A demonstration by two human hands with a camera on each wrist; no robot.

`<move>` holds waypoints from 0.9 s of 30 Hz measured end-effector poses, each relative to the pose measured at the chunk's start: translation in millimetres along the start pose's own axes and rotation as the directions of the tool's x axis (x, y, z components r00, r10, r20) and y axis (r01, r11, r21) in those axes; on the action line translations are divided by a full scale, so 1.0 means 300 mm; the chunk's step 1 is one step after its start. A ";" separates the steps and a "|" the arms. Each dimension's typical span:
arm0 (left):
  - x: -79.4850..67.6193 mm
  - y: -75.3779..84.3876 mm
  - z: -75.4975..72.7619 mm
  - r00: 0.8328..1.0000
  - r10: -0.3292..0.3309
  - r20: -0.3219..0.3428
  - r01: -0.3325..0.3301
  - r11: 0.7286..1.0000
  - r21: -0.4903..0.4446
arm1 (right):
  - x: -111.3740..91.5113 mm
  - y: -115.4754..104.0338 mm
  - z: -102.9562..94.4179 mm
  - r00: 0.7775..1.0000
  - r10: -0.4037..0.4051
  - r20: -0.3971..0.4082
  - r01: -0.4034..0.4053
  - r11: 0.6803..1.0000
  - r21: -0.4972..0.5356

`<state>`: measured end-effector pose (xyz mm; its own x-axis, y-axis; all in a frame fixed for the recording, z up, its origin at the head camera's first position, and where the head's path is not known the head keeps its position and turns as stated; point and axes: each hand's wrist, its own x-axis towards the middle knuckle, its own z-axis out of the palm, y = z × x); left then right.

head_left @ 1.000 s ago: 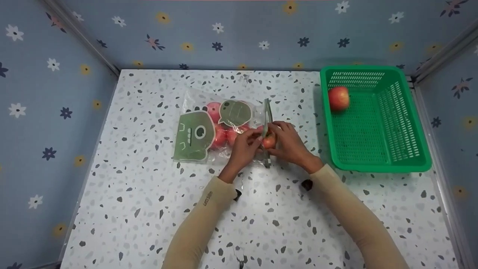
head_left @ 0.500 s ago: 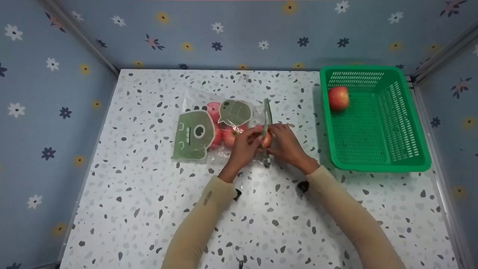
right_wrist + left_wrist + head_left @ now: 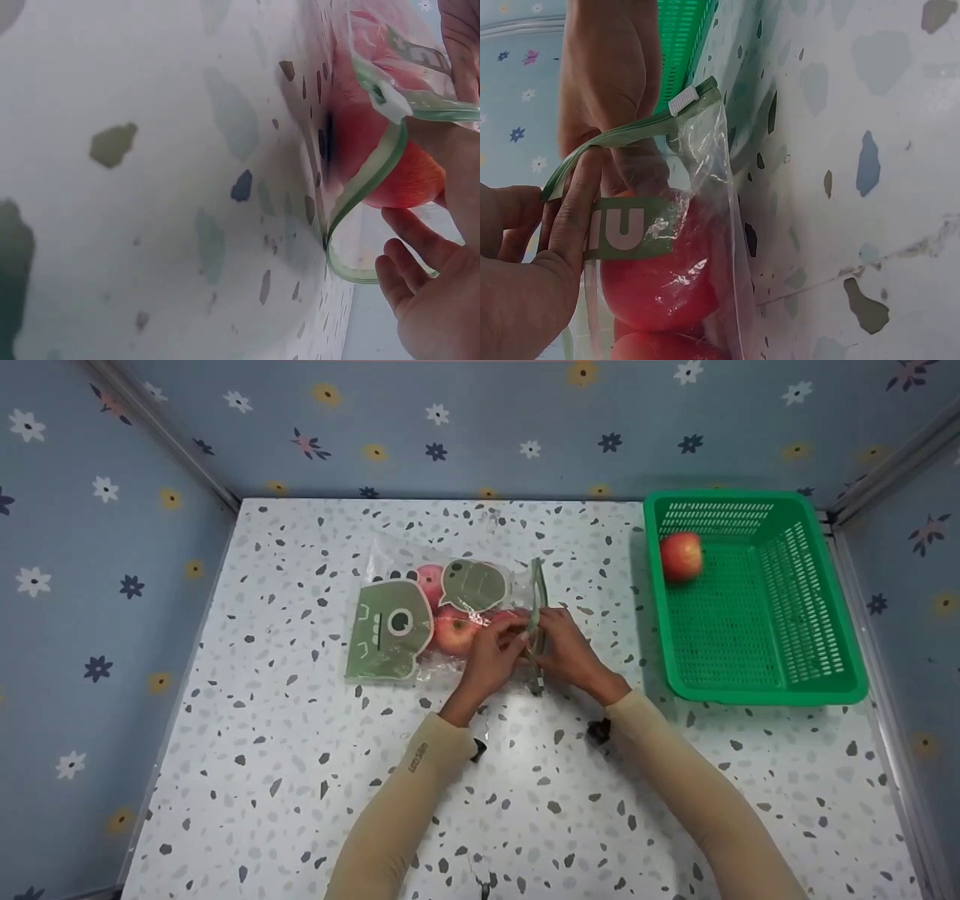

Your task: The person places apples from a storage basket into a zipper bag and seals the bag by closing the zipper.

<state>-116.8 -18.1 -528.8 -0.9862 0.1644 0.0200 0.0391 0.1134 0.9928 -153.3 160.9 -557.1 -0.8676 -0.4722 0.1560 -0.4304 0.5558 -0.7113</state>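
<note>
A clear zip bag (image 3: pixel 517 577) with green monster prints lies flat, several red apples (image 3: pixel 456 631) inside it. My left hand (image 3: pixel 491 660) pinches the bag's green zip edge between thumb and fingers, holding up one side of the mouth. At that mouth is my right hand (image 3: pixel 570 649), its digits reaching past the zip strip. In the right wrist view, the thumb lies against a red apple (image 3: pixel 416 176) just inside the opening, and the other fingers (image 3: pixel 420 236) are loosely bent below it. The left wrist view shows the white slider (image 3: pixel 683 101) near the strip's end.
A green plastic basket (image 3: pixel 757 696) stands at the right side of the speckled table (image 3: pixel 285 780). One red apple (image 3: pixel 681 557) rests inside against its left wall. Flowered panels (image 3: pixel 487 427) enclose the back and both sides.
My right hand has moved left, pushing the apple through the bag's mouth. The apples inside have shifted left. My left hand keeps its hold on the bag's edge.
</note>
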 end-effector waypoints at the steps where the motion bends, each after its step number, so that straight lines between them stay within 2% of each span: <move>1: 0.001 0.001 0.001 1.000 -0.001 0.000 0.001 1.000 -0.004 | 0.000 0.000 0.001 1.000 0.012 0.000 -0.012 1.000 0.006; 9: 0.006 0.002 0.005 1.000 0.014 0.001 -0.014 0.998 -0.055 | 0.021 -0.007 0.014 0.995 0.093 0.034 -0.095 0.994 0.049; 14: 0.002 -0.001 0.005 1.000 0.014 0.000 -0.014 0.999 -0.046 | 0.042 -0.013 0.025 0.995 0.087 0.058 -0.088 0.996 0.026; 19: 0.002 -0.003 0.006 1.000 0.011 -0.005 -0.011 0.999 -0.044 | 0.050 -0.021 0.030 0.992 0.100 0.077 -0.104 0.993 0.049; 22: 0.004 -0.006 0.007 1.000 0.002 -0.008 -0.002 0.999 -0.043 | 0.048 -0.022 0.028 0.988 0.115 0.100 -0.121 0.991 0.055; 27: 0.000 -0.008 0.006 1.000 -0.013 -0.009 0.012 0.999 -0.045 | 0.027 -0.012 0.009 0.987 0.089 0.133 -0.093 0.995 0.022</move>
<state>-116.6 -16.6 -531.4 -0.9880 0.1544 0.0085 0.0198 0.0717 0.9972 -158.1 153.2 -554.9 -0.8616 -0.5075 -0.0006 -0.3425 0.5823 -0.7373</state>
